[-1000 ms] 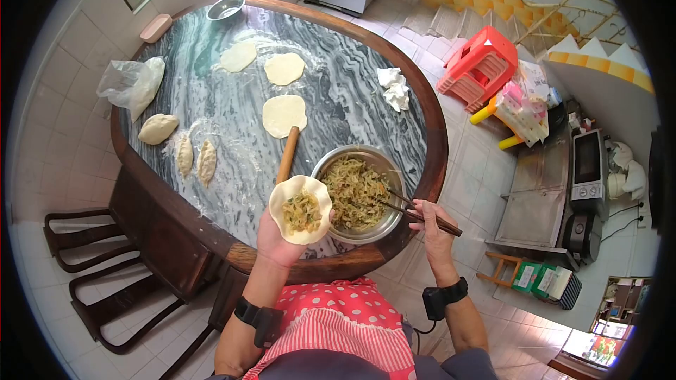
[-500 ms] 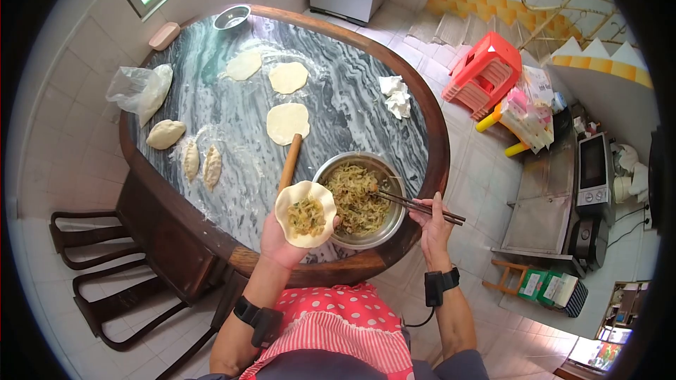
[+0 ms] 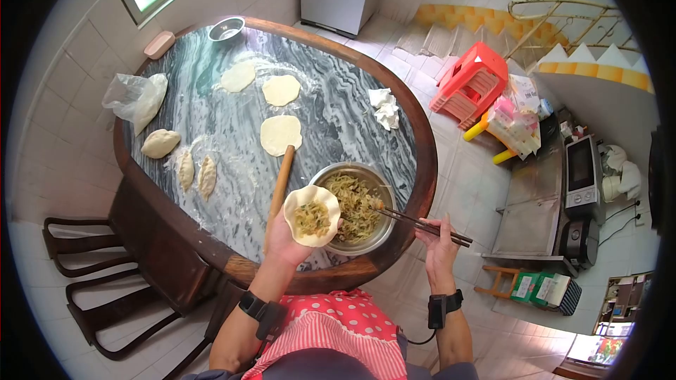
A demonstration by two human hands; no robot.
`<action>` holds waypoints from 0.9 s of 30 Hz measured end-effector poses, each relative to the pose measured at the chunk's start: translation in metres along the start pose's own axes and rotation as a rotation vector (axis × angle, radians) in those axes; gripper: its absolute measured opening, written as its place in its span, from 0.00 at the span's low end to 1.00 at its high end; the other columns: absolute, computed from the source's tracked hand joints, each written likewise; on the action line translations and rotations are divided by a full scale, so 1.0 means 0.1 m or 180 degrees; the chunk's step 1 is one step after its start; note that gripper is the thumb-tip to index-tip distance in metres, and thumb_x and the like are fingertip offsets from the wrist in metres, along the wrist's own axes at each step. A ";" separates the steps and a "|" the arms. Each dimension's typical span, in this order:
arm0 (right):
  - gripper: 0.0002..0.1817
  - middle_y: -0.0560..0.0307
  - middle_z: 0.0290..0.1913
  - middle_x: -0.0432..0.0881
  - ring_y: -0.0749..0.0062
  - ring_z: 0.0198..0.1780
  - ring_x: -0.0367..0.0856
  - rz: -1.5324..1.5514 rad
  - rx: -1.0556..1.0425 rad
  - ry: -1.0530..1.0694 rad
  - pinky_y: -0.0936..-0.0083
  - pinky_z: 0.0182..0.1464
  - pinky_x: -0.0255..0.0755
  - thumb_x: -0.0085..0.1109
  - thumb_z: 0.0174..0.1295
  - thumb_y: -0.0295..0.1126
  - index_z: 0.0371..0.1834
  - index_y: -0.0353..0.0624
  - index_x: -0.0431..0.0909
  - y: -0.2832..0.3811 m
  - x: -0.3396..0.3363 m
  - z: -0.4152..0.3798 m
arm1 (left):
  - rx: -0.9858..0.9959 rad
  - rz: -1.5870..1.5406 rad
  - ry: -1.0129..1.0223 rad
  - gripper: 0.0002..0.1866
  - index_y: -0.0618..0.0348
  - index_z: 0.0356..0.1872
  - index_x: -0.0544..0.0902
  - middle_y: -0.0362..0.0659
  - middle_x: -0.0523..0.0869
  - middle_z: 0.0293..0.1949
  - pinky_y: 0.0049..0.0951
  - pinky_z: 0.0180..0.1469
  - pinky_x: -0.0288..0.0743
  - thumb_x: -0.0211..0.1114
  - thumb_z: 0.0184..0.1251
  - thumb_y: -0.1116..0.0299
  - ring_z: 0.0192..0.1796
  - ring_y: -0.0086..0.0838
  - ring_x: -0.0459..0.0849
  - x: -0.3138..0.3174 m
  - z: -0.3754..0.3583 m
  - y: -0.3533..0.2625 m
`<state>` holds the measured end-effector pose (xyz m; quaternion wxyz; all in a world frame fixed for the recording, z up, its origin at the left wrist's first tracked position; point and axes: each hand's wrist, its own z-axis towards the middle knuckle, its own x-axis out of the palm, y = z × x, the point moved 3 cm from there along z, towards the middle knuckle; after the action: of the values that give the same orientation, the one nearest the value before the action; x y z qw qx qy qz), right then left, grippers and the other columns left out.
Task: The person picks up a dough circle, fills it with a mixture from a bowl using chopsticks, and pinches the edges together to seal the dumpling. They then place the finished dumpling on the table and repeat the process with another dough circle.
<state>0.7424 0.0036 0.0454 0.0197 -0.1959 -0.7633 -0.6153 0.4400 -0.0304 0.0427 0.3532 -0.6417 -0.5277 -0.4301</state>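
Observation:
A round dough wrapper (image 3: pixel 293 205) with shredded filling (image 3: pixel 312 219) in its middle lies cupped in my left hand (image 3: pixel 283 245), beside the rim of the steel bowl (image 3: pixel 386 237). My right hand (image 3: pixel 438 250) grips a pair of dark chopsticks (image 3: pixel 429 226), whose tips are in the shredded filling (image 3: pixel 352 200) of the bowl. A wooden rolling pin (image 3: pixel 280 186) rests just behind my left hand, its far end on a flat dough round (image 3: pixel 280 135). Two more dough rounds (image 3: pixel 282 90) (image 3: pixel 238 77) lie farther back on the floured marble table (image 3: pixel 331 98).
Two filled dumplings (image 3: pixel 185 171) (image 3: pixel 207 176), a dough lump (image 3: pixel 160 143) and a plastic bag (image 3: pixel 144 98) are at the left. A small metal bowl (image 3: pixel 227 29) stands at the back, crumpled tissue (image 3: pixel 384 108) at the right. Dark chairs (image 3: pixel 120 302) stand at the left.
My left hand has brought the filled wrapper slightly right, closer over the bowl's edge. The chopsticks remain in the bowl's filling. The whole view has shifted a little.

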 end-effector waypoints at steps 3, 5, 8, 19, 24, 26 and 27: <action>0.21 0.43 0.38 0.87 0.63 0.35 0.88 -0.0008 -0.0042 -0.0076 0.72 0.38 0.84 0.52 0.74 0.46 0.37 0.35 0.81 0.14 -0.01 -0.07 | -0.0105 -0.0108 0.0135 0.22 0.55 0.61 0.76 0.49 0.80 0.60 0.59 0.62 0.72 0.45 0.77 0.54 0.60 0.47 0.79 -0.07 0.12 0.02; 0.21 0.43 0.38 0.87 0.64 0.34 0.88 0.0019 -0.0195 -0.0050 0.72 0.38 0.84 0.52 0.74 0.45 0.37 0.35 0.81 0.26 -0.01 -0.10 | -0.0145 -0.0142 0.0197 0.22 0.56 0.61 0.76 0.49 0.79 0.60 0.59 0.62 0.73 0.45 0.77 0.54 0.60 0.47 0.79 -0.03 0.19 0.03; 0.21 0.43 0.38 0.87 0.64 0.34 0.88 0.0098 -0.0425 -0.0057 0.72 0.38 0.85 0.52 0.74 0.45 0.37 0.35 0.81 0.50 -0.01 -0.17 | 0.0009 0.0013 0.0208 0.22 0.56 0.59 0.76 0.48 0.80 0.58 0.55 0.60 0.75 0.45 0.77 0.52 0.59 0.45 0.80 0.06 0.30 0.06; 0.22 0.39 0.40 0.86 0.60 0.38 0.88 0.0152 -0.0682 0.0377 0.68 0.41 0.85 0.49 0.75 0.45 0.38 0.34 0.80 1.00 0.52 -0.49 | -0.0384 -0.0025 0.0338 0.22 0.55 0.59 0.78 0.47 0.81 0.58 0.53 0.61 0.74 0.45 0.78 0.53 0.59 0.44 0.80 0.28 0.34 0.37; 0.20 0.39 0.42 0.85 0.61 0.42 0.87 -0.0596 -0.0775 0.0732 0.67 0.44 0.84 0.49 0.75 0.41 0.39 0.32 0.80 0.81 0.78 -0.61 | -0.0427 0.0005 0.0581 0.23 0.55 0.62 0.77 0.47 0.81 0.60 0.51 0.63 0.73 0.45 0.78 0.54 0.60 0.43 0.79 0.24 0.30 0.41; 0.16 0.42 0.42 0.85 0.66 0.40 0.86 -0.0908 -0.1133 0.0918 0.72 0.44 0.82 0.52 0.74 0.36 0.38 0.31 0.80 0.84 0.89 -0.69 | -0.0396 0.0003 0.0578 0.22 0.55 0.62 0.76 0.47 0.80 0.60 0.52 0.64 0.72 0.45 0.78 0.55 0.61 0.43 0.79 0.24 0.28 0.40; 0.16 0.42 0.42 0.85 0.66 0.40 0.86 -0.0908 -0.1124 0.0925 0.72 0.44 0.82 0.52 0.74 0.36 0.38 0.31 0.80 0.86 0.92 -0.71 | -0.0365 -0.0009 0.0611 0.22 0.55 0.63 0.76 0.47 0.80 0.60 0.50 0.63 0.73 0.45 0.78 0.56 0.61 0.43 0.79 0.25 0.27 0.40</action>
<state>0.6705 -0.0238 0.1678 0.0077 0.0036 -0.6532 -0.7571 0.4855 -0.0040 0.0554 0.3643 -0.6161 -0.4669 -0.5194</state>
